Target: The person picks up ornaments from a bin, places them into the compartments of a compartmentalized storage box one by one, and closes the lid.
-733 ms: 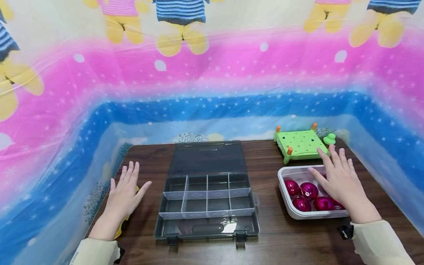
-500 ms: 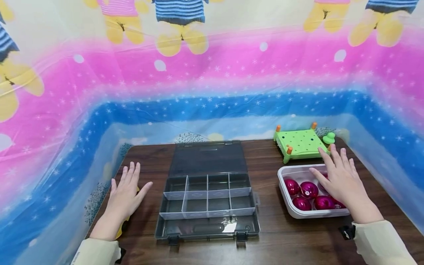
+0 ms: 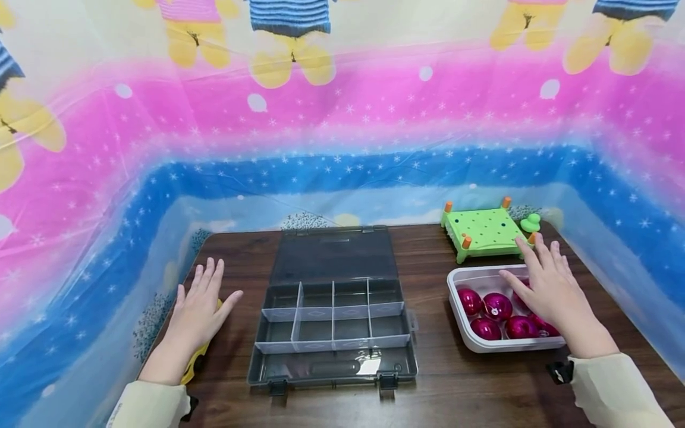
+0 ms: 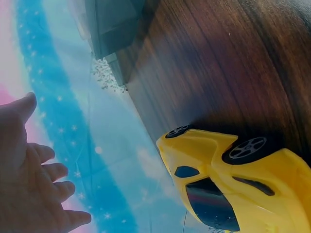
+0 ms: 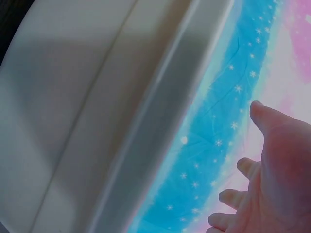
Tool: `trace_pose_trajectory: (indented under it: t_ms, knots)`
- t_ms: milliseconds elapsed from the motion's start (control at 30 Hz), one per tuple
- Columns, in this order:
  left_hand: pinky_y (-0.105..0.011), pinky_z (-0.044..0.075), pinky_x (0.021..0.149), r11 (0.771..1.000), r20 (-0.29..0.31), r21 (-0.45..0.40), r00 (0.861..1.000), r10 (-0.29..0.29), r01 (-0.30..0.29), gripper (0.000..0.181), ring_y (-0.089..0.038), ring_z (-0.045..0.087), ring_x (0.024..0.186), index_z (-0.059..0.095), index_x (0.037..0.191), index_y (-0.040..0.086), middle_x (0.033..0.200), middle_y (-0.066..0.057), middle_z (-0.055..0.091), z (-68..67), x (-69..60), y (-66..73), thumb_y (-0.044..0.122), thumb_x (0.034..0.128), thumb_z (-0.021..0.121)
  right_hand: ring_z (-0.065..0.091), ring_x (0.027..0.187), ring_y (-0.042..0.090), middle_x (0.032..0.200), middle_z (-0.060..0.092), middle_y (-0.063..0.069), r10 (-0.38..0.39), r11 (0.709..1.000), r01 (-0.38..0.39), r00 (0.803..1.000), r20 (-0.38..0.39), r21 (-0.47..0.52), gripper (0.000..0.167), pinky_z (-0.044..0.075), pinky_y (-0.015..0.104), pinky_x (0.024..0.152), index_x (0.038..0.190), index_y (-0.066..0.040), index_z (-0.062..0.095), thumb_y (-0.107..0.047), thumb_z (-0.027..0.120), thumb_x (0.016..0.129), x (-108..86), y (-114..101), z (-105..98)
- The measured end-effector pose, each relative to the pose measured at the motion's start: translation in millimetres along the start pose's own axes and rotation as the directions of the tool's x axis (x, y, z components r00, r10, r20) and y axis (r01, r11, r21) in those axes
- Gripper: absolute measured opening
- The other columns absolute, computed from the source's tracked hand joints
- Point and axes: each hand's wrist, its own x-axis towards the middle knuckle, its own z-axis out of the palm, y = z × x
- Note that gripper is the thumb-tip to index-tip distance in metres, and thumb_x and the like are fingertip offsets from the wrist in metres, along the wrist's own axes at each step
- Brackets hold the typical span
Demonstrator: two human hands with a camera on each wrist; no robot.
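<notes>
Balls (image 3: 497,307), glossy and magenta, are gathered loosely in a white tub (image 3: 497,346) at the right of a dark wooden bench (image 3: 449,392). Part of the tub is hidden by the right hand (image 3: 553,297), which is held over it with fingers spread and nothing grasped; whether the tub is touched cannot be told. The left hand (image 3: 195,318) is likewise spread wide, with nothing held, near a yellow toy car (image 4: 228,170) by the bench's left edge. Between the hands, a dark grey compartment case (image 3: 316,330) is set with its lid (image 3: 336,255) folded back.

Several mishaps can be judged possible. The balls, round and slick by the look of them, could be squeezed out of a loose pinch — or sent rolling if the rim were caught and the tub tipped. A green toy stand (image 3: 484,232), placed just behind the tub, could be knocked if the right hand were moved too far forward. The car, being wheeled, could be nudged over the edge by a lowered left forearm — its nearness to that edge being the cause.
</notes>
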Motion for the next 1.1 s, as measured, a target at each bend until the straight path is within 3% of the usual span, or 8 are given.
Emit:
trace_pose_trajectory:
  t_ms: [133, 233, 400, 500, 667, 800, 967, 1100]
  knots:
    - [-0.067, -0.007, 0.104, 1.0, -0.004, 0.001, 1.0, 0.002, -0.002, 0.079, -0.038, -0.007, 0.143, -0.001, 0.155, 0.009, 0.158, -0.021, -0.003, -0.7, -0.6, -0.3, 0.052, 0.1013, 0.038, -0.017, 0.138, 0.044, 0.156, -0.003, 0.027, -0.011, 1.0, 0.011, 1.0, 0.0, -0.002, 0.081, -0.014, 0.051, 0.11, 0.157, -0.014, 0.007, -0.052, 0.048, 0.098, -0.3, -0.1, 3.1]
    - [-0.067, -0.007, 0.105, 1.0, -0.002, -0.001, 1.0, 0.005, -0.005, 0.08, -0.038, -0.005, 0.143, 0.001, 0.155, 0.008, 0.158, -0.021, -0.001, -0.3, -2.5, 0.6, 0.052, 0.1011, 0.039, -0.005, 0.139, 0.049, 0.154, 0.01, 0.031, -0.036, 0.999, 0.036, 0.999, -0.009, -0.006, 0.076, -0.01, 0.055, 0.11, 0.154, -0.008, 0.022, -0.051, 0.049, 0.098, 0.4, -2.2, 5.1]
    - [-0.065, 0.004, 0.108, 0.998, 0.067, -0.058, 0.997, 0.03, -0.026, 0.083, -0.042, 0.009, 0.141, 0.004, 0.156, 0.008, 0.158, -0.021, 0.002, 1.9, -12.3, 5.6, 0.056, 0.0989, 0.041, 0.036, 0.123, 0.051, 0.131, 0.045, 0.03, -0.095, 0.995, 0.095, 0.995, -0.017, -0.029, 0.055, 0.019, 0.066, 0.104, 0.129, -0.002, 0.057, -0.046, 0.055, 0.096, 0.8, -11.1, 12.6]
    - [-0.064, 0.017, 0.106, 0.991, 0.136, -0.132, 0.989, 0.051, -0.033, 0.085, -0.045, 0.018, 0.139, 0.01, 0.155, 0.006, 0.157, -0.023, 0.01, 4.5, -22.6, 11.3, 0.06, 0.0965, 0.042, 0.047, 0.113, 0.047, 0.118, 0.058, 0.024, -0.129, 0.991, 0.129, 0.992, 0.011, -0.045, 0.044, 0.031, 0.066, 0.095, 0.115, -0.005, 0.067, -0.043, 0.06, 0.094, -0.7, -17.0, 20.9]
    - [-0.062, 0.031, 0.101, 0.973, 0.264, -0.228, 0.964, 0.035, 0.027, 0.087, -0.042, 0.026, 0.137, 0.018, 0.154, 0.005, 0.154, -0.022, 0.022, 10.7, -42.3, 20.3, 0.06, 0.0937, 0.048, 0.051, 0.112, 0.044, 0.113, 0.064, 0.019, -0.162, 0.985, 0.166, 0.984, 0.071, -0.039, 0.037, 0.035, 0.066, 0.093, 0.112, -0.01, 0.071, -0.039, 0.069, 0.089, -2.9, -22.0, 38.9]
    - [-0.06, 0.034, 0.1, 0.957, 0.334, -0.274, 0.942, 0.005, 0.092, 0.087, -0.04, 0.031, 0.135, 0.021, 0.154, 0.006, 0.153, -0.022, 0.026, 15.9, -51.8, 23.9, 0.057, 0.0917, 0.055, 0.051, 0.113, 0.044, 0.114, 0.064, 0.018, -0.166, 0.985, 0.169, 0.983, 0.083, -0.027, 0.041, 0.036, 0.065, 0.094, 0.114, -0.008, 0.069, -0.038, 0.073, 0.086, -2.7, -24.0, 50.0]
    - [-0.061, 0.036, 0.099, 0.94, 0.392, -0.305, 0.92, -0.025, 0.156, 0.092, -0.041, 0.034, 0.133, 0.024, 0.153, 0.008, 0.151, -0.022, 0.03, 23.7, -60.4, 26.8, 0.06, 0.0868, 0.06, 0.052, 0.112, 0.044, 0.114, 0.063, 0.019, -0.177, 0.983, 0.181, 0.978, 0.109, -0.022, 0.044, 0.037, 0.064, 0.093, 0.116, -0.007, 0.067, -0.037, 0.074, 0.085, 0.1, -26.0, 55.6]
    - [-0.061, 0.035, 0.099, 0.935, 0.405, -0.312, 0.914, -0.028, 0.167, 0.09, -0.041, 0.035, 0.133, 0.025, 0.154, 0.01, 0.15, -0.022, 0.033, 30.2, -63.9, 27.0, 0.057, 0.0864, 0.063, 0.052, 0.111, 0.044, 0.116, 0.063, 0.019, -0.183, 0.982, 0.186, 0.976, 0.119, -0.02, 0.046, 0.036, 0.064, 0.094, 0.117, -0.007, 0.067, -0.039, 0.074, 0.085, 0.9, -27.2, 56.0]
